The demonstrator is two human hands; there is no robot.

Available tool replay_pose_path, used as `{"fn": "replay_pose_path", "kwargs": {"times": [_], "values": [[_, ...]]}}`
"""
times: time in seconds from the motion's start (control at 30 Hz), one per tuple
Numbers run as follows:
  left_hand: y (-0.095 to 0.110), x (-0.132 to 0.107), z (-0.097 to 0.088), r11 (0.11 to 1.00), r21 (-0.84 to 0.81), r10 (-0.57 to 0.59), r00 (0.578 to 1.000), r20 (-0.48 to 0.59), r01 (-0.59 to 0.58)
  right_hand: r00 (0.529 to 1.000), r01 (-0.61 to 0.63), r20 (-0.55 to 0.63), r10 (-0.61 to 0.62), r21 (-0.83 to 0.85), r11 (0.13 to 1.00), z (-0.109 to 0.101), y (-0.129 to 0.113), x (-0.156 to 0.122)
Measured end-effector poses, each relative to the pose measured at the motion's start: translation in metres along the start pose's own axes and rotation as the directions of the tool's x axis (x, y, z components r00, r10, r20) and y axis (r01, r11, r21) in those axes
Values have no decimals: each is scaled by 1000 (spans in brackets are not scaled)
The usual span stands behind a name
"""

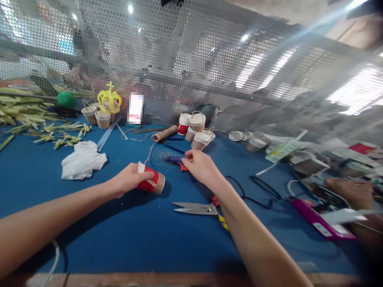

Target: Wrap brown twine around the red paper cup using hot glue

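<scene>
My left hand is closed around a red and white paper cup that lies tilted on its side. Brown twine is wound round the cup's lower end, and a loose strand runs from near its rim toward a twine roll. To the right, my right hand has its fingers closed on the rear of a blue glue gun with an orange trigger, whose nozzle points left. Scissors with red and yellow handles lie open below my right wrist, partly covered by the forearm.
Twine-wrapped cups stand at the back, near a yellow crown. White crumpled cloth or plastic and dry husks lie left. On the right are a purple power strip, black cords and another person's hand. Perforated metal mesh borders the back.
</scene>
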State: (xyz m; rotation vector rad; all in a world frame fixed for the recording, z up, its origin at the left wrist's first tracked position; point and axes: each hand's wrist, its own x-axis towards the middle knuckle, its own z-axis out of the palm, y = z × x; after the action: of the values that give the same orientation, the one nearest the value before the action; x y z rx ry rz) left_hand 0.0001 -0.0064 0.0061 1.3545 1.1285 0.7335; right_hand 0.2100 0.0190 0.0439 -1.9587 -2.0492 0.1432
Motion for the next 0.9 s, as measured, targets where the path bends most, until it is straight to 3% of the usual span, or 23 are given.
{"fn": "replay_pose_path", "kwargs": {"times": [0.1,0.27,0.37,0.5,0.6,0.67,0.73,0.9], "values": [[1,1,0,1000,-11,-6,1000,18,7,995,-32,88,39,-75,997,4,17,6],[3,1,0,1000,4,-10,999,33,10,980,-90,170,99,-57,994,21,31,14],[3,3,-3,1000,18,-1,1000,20,0,978,-133,169,126,29,991,23,32,16],[2,5,-6,999,27,29,1000,-10,-28,974,-183,172,146,225,957,11,26,7],[1,6,-8,999,28,26,1000,-12,-26,979,-161,186,87,428,889,-5,18,-6],[1,7,-8,999,32,18,1000,-5,-18,959,-216,283,21,682,699,-15,12,-15],[2,7,-8,999,36,13,1000,12,-14,939,-258,344,-19,740,621,-22,8,-23],[7,7,-9,998,66,15,1000,-5,-15,947,-153,298,-118,745,649,-21,-2,-37]]}}
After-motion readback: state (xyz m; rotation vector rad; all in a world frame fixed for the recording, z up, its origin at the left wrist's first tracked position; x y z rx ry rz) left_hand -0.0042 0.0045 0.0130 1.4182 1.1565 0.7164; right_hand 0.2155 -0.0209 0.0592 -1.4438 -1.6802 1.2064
